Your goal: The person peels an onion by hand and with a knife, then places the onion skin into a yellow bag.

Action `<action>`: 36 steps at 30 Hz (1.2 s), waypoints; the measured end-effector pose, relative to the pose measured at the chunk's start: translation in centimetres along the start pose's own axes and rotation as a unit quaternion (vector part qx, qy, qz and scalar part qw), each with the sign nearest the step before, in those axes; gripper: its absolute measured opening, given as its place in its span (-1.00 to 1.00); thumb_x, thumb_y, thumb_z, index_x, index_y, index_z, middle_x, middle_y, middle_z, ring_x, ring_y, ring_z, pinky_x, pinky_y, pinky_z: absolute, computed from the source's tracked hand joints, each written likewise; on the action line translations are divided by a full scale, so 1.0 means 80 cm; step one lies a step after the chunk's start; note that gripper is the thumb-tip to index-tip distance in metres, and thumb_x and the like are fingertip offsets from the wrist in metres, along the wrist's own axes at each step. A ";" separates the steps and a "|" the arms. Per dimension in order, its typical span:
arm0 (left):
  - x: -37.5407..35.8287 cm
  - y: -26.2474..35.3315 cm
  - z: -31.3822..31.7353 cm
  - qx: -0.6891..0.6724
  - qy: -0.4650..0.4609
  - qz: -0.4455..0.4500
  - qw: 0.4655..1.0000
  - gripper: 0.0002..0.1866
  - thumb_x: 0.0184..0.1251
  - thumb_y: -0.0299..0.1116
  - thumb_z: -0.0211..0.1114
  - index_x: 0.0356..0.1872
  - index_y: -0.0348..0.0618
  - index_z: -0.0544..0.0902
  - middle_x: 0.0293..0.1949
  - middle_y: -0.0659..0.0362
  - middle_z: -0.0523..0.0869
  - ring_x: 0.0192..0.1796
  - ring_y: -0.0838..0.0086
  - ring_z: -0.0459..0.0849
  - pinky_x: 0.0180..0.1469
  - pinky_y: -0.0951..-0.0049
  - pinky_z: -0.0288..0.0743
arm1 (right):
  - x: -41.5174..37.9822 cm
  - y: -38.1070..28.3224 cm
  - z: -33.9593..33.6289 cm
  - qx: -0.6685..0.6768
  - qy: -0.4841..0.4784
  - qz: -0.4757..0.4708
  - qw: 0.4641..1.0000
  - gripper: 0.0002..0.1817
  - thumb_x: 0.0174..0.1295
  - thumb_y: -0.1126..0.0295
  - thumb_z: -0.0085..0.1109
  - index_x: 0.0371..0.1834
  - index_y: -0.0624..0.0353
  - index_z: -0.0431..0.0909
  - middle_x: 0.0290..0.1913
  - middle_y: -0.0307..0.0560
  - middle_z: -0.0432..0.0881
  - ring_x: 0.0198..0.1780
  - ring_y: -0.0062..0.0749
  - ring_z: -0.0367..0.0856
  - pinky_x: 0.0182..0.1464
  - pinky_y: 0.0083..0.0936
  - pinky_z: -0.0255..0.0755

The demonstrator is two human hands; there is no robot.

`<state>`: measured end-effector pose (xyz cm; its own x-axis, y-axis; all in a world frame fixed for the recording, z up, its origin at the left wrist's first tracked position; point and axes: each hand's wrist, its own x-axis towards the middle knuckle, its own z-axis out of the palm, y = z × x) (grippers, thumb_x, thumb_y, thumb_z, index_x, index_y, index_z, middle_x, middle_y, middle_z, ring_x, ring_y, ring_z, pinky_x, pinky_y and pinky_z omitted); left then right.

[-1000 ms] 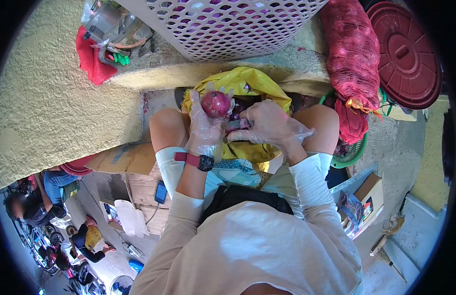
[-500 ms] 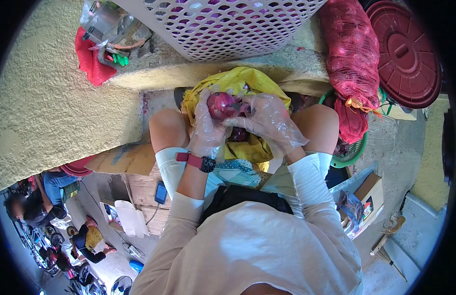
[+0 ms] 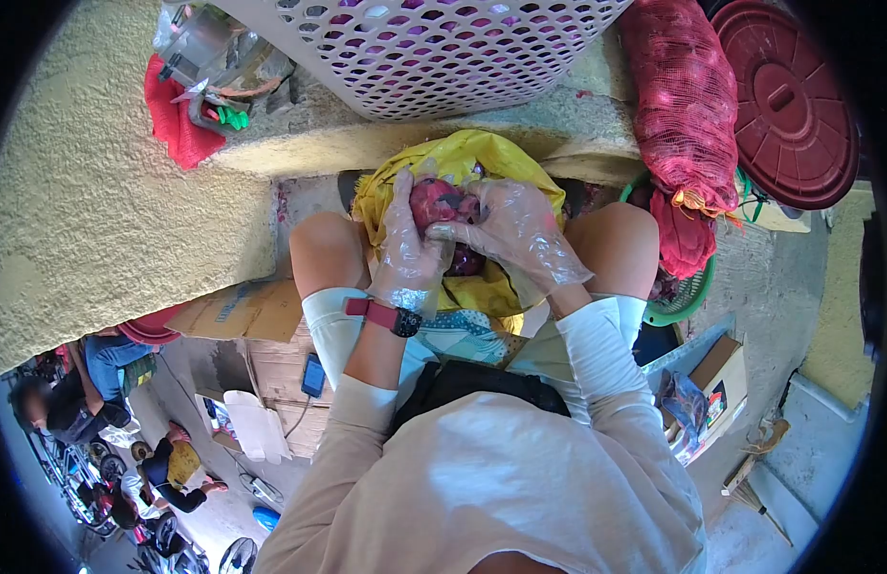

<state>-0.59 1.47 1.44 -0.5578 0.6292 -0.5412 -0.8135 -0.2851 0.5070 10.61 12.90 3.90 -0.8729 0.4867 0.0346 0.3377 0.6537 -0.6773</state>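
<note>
My left hand (image 3: 406,247), in a clear plastic glove, is closed around a red onion (image 3: 434,203) above my lap. My right hand (image 3: 522,232), gloved the same way, pinches the right side of this onion, where dark, loose-looking skin shows. Its thumb lies along the onion's lower edge, and its fingertips are partly hidden. Below both hands a yellow sack (image 3: 496,151) stands open between my knees. Another red onion (image 3: 465,261) shows inside it, partly covered by my right hand.
A white perforated basket (image 3: 405,77) of onions stands on the ledge ahead. To the right are a red mesh sack (image 3: 687,105), a dark red lid (image 3: 783,105) and a green basket (image 3: 690,304). Cardboard (image 3: 271,368) lies at left, with a phone (image 3: 313,375); people sit farther behind.
The onion has turned slightly in my fingers, and more of a dark, torn-looking patch faces up. My right hand has shifted a little; both hands stay over the sack.
</note>
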 end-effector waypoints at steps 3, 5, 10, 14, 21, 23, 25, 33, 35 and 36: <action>0.004 -0.001 -0.001 -0.031 0.018 -0.008 0.999 -0.58 0.64 -0.01 0.21 0.15 -0.17 0.64 -0.08 0.10 0.79 -0.09 0.33 0.81 0.01 0.29 0.79 | 0.001 0.000 -0.002 -0.001 -0.025 0.005 1.000 -0.33 0.11 -0.36 0.39 -0.34 0.15 0.77 -0.45 0.16 0.72 -0.35 0.11 0.72 -0.25 -0.07 0.56; -0.004 0.002 0.008 -0.022 0.012 -0.003 1.000 -0.59 0.63 -0.03 0.23 0.13 -0.20 0.63 -0.07 0.07 0.78 -0.08 0.32 0.80 0.02 0.26 0.79 | 0.001 -0.002 -0.002 -0.005 -0.032 0.014 0.999 -0.32 0.13 -0.38 0.36 -0.36 0.15 0.77 -0.45 0.17 0.71 -0.36 0.12 0.72 -0.25 -0.06 0.56; 0.003 0.000 -0.005 -0.021 -0.013 -0.012 1.000 -0.55 0.65 0.03 0.18 0.15 -0.19 0.61 -0.03 0.01 0.76 -0.02 0.25 0.79 0.06 0.20 0.78 | 0.002 -0.003 -0.001 -0.030 -0.053 0.031 0.998 -0.28 0.19 -0.43 0.26 -0.41 0.14 0.76 -0.45 0.17 0.71 -0.37 0.12 0.71 -0.26 -0.05 0.55; 0.006 -0.005 -0.012 -0.025 -0.033 -0.022 0.999 -0.48 0.66 0.11 0.12 0.20 -0.20 0.58 0.02 -0.08 0.75 0.06 0.13 0.78 0.10 0.13 0.77 | 0.002 0.000 0.002 -0.018 -0.104 0.078 0.991 -0.27 0.18 -0.42 0.30 -0.44 0.16 0.76 -0.48 0.16 0.71 -0.41 0.05 0.72 -0.26 -0.11 0.55; 0.006 0.001 -0.016 0.016 -0.008 -0.026 1.000 -0.38 0.63 0.19 0.11 0.27 -0.21 0.53 0.11 -0.15 0.72 0.15 0.06 0.75 0.17 0.02 0.72 | 0.000 -0.002 -0.004 -0.003 -0.136 0.021 0.990 -0.27 0.19 -0.43 0.26 -0.57 0.12 0.70 -0.54 0.08 0.67 -0.46 0.07 0.67 -0.31 -0.10 0.53; 0.013 -0.001 -0.027 -0.019 -0.036 -0.060 0.997 -0.33 0.62 0.24 0.09 0.33 -0.21 0.49 0.16 -0.19 0.70 0.17 0.04 0.75 0.21 -0.01 0.70 | -0.001 -0.002 -0.007 -0.023 -0.143 0.003 0.989 -0.28 0.19 -0.43 0.26 -0.55 0.11 0.71 -0.53 0.06 0.68 -0.45 0.06 0.67 -0.30 -0.10 0.53; 0.011 0.001 -0.024 0.003 -0.038 -0.044 0.998 -0.32 0.62 0.24 0.08 0.36 -0.19 0.47 0.18 -0.19 0.69 0.18 0.03 0.74 0.22 -0.02 0.69 | -0.002 0.001 -0.009 -0.044 -0.150 -0.015 0.988 -0.29 0.19 -0.43 0.27 -0.54 0.11 0.72 -0.53 0.05 0.68 -0.45 0.06 0.68 -0.30 -0.11 0.53; 0.015 0.005 -0.024 0.004 -0.044 -0.093 0.995 -0.36 0.62 0.24 0.07 0.36 -0.09 0.47 0.22 -0.12 0.68 0.21 -0.02 0.74 0.21 -0.02 0.71 | -0.005 0.016 -0.005 -0.040 -0.066 -0.046 0.996 -0.31 0.10 -0.45 0.31 -0.42 0.04 0.81 -0.45 0.05 0.73 -0.36 0.07 0.73 -0.23 -0.07 0.57; 0.016 -0.004 -0.019 0.028 -0.019 0.008 0.999 -0.35 0.58 0.31 0.08 0.26 -0.10 0.52 0.12 -0.17 0.73 0.04 0.05 0.79 0.14 -0.02 0.73 | -0.005 0.011 -0.005 -0.051 -0.065 -0.040 0.996 -0.31 0.10 -0.45 0.31 -0.42 0.04 0.81 -0.45 0.04 0.74 -0.35 0.06 0.73 -0.24 -0.07 0.57; 0.010 0.000 -0.013 0.028 -0.019 0.008 0.999 -0.35 0.58 0.31 0.08 0.26 -0.10 0.52 0.12 -0.17 0.73 0.04 0.05 0.79 0.14 -0.02 0.73 | -0.005 0.009 -0.007 -0.063 -0.063 -0.033 0.995 -0.31 0.09 -0.46 0.31 -0.42 0.04 0.80 -0.44 0.03 0.74 -0.35 0.05 0.74 -0.24 -0.07 0.57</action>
<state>-1.20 1.21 0.31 -0.5631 0.6520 -0.5077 -0.7935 -0.2550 0.5526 11.44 13.48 3.82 -0.9294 0.3683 -0.0218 0.3120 0.7529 -0.5794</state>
